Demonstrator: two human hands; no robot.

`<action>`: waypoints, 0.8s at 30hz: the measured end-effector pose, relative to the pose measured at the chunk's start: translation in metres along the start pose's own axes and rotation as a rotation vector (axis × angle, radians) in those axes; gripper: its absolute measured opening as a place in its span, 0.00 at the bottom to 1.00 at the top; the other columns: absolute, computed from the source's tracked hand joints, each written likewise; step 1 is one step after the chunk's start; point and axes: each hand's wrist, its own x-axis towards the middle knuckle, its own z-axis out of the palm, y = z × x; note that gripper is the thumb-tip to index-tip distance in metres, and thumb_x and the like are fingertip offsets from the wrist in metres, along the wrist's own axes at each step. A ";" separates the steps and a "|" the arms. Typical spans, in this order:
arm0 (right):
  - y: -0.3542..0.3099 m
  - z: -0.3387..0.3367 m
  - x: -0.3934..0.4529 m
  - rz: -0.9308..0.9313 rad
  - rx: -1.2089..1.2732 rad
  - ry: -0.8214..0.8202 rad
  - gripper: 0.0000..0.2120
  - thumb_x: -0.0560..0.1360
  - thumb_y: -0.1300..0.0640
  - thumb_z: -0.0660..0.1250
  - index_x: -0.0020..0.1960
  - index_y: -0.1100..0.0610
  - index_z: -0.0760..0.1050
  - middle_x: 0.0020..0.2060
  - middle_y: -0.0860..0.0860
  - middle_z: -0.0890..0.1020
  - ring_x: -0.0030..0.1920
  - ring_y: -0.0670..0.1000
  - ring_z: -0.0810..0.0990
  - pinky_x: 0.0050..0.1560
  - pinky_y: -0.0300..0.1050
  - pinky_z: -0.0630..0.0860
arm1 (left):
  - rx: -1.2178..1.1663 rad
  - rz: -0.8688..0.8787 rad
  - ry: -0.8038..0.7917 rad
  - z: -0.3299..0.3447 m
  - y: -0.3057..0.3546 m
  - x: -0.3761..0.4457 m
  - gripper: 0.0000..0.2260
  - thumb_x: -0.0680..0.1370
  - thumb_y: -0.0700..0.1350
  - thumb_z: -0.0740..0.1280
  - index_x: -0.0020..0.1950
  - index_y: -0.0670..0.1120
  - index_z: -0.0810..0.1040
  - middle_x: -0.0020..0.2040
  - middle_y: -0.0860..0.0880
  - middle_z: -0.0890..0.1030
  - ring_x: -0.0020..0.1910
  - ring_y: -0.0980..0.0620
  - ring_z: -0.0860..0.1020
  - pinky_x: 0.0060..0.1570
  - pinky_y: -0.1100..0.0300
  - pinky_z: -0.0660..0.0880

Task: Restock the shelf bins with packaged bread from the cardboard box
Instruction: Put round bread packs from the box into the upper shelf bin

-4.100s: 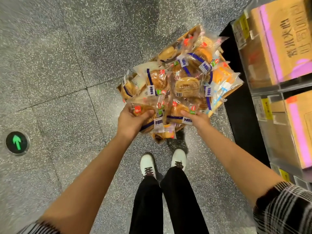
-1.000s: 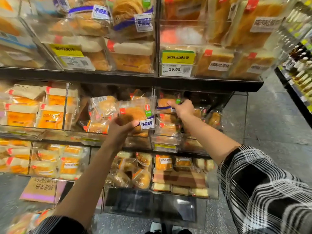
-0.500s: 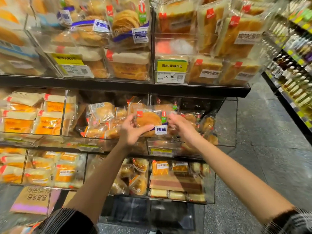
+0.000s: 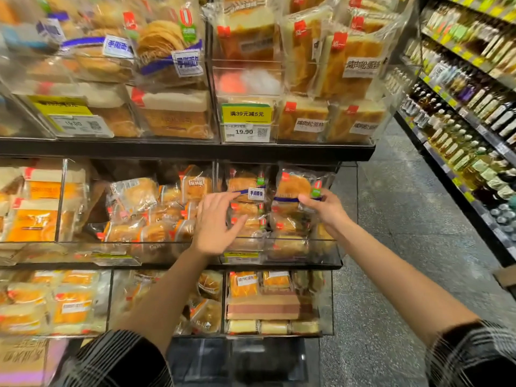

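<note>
bread packet [image 4: 296, 188]: golden, blue band, red tag | promo label [image 4: 246, 113]: yellow | sleeve [image 4: 474, 356]: black, white plaid, seemingly | floor [image 4: 405, 219]: grey speckled

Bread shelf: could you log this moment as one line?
left hand: open, at bin | right hand: holds bread pack | middle-shelf bin: part-filled

Bottles [image 4: 458, 127] line the aisle shelving at right, above speckled grey floor [image 4: 391, 247].
</note>
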 end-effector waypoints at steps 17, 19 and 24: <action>0.002 0.039 0.051 -0.133 -0.494 0.491 0.32 0.60 0.48 0.81 0.57 0.57 0.70 0.56 0.55 0.77 0.58 0.56 0.76 0.57 0.53 0.75 | 0.185 -0.047 0.010 0.002 0.008 0.005 0.23 0.70 0.48 0.73 0.63 0.45 0.75 0.55 0.48 0.79 0.56 0.50 0.75 0.61 0.56 0.65; 0.000 0.036 0.037 -0.203 -0.526 0.426 0.23 0.64 0.53 0.79 0.49 0.56 0.69 0.49 0.52 0.75 0.47 0.51 0.75 0.45 0.47 0.73 | 0.179 -0.015 -0.040 0.000 0.007 0.002 0.23 0.71 0.50 0.71 0.64 0.46 0.74 0.58 0.48 0.78 0.60 0.49 0.74 0.64 0.51 0.67; -0.005 0.044 0.005 -0.309 -0.596 0.006 0.21 0.69 0.49 0.75 0.31 0.54 0.64 0.28 0.47 0.72 0.31 0.45 0.71 0.32 0.42 0.65 | -0.141 -0.054 -0.118 -0.019 0.003 -0.018 0.25 0.73 0.51 0.68 0.69 0.50 0.69 0.70 0.53 0.68 0.70 0.57 0.63 0.71 0.48 0.60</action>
